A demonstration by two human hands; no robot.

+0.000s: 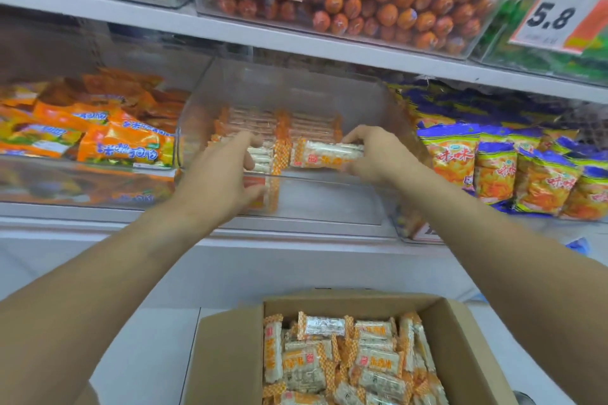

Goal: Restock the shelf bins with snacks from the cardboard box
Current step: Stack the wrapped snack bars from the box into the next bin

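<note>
Both hands reach into the clear middle bin point(329, 194) at 12 o'clock. The right hand point(378, 154) grips a white-and-orange snack pack point(329, 154) by its right end, held level above the bin's front wall. The left hand point(223, 174), at 11 o'clock, curls its fingers around packs standing near the bin's front left. More packs lie in rows behind. The open cardboard box point(230, 355) at 6 o'clock holds a heap of the same snacks point(345, 358).
</note>
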